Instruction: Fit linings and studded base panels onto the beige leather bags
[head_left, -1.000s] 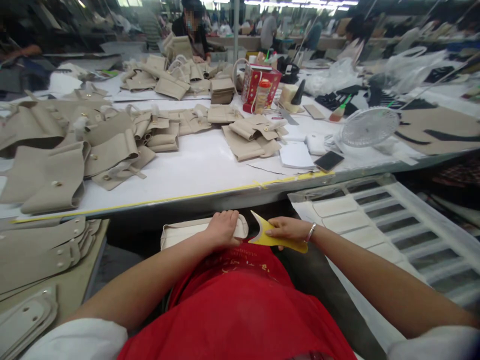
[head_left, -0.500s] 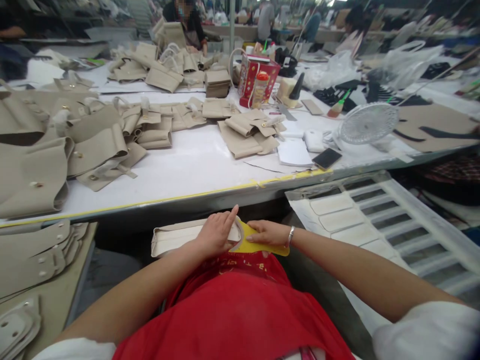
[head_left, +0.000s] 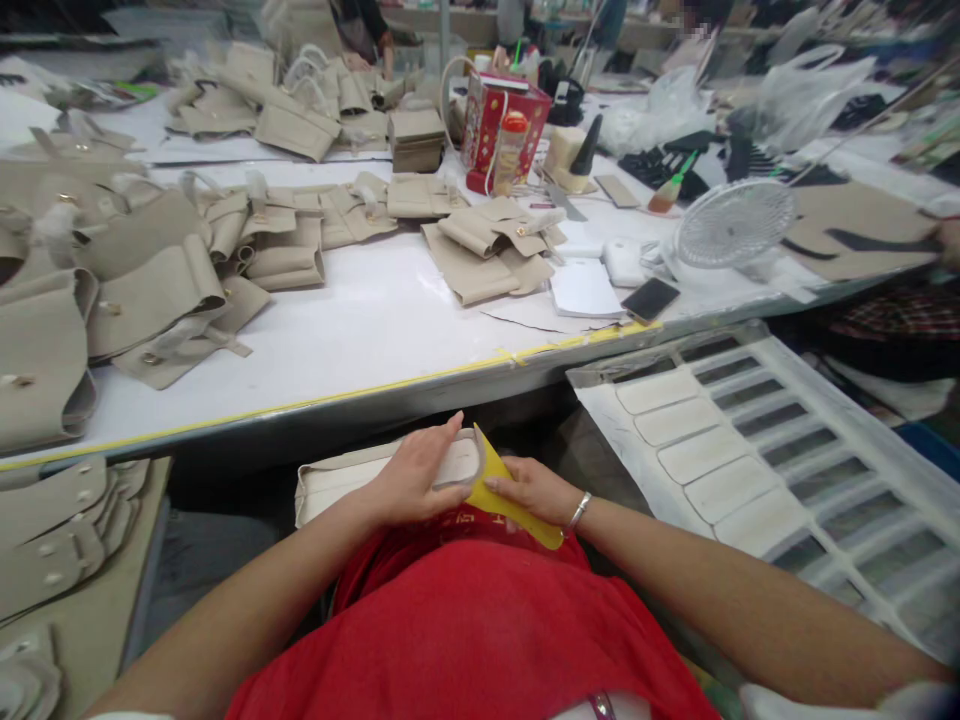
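A cream leather piece lies across my lap below the table edge. My left hand presses on its right end with the fingers laid flat over it. My right hand, with a bracelet at the wrist, is closed on a flat yellow scraper tool. The tool's pointed tip rests against the rounded end of the leather piece, just beside my left fingers.
A white worktable with a yellow-taped edge carries many beige leather bag parts, a red carton, a small white fan, a phone. A slatted white rack with cream pieces stands at my right. Stacked leather pieces lie at my left.
My right hand has brought the yellow tool leftward against the end of the leather piece. My left hand's fingers have spread flat over that end. The view has tilted downward.
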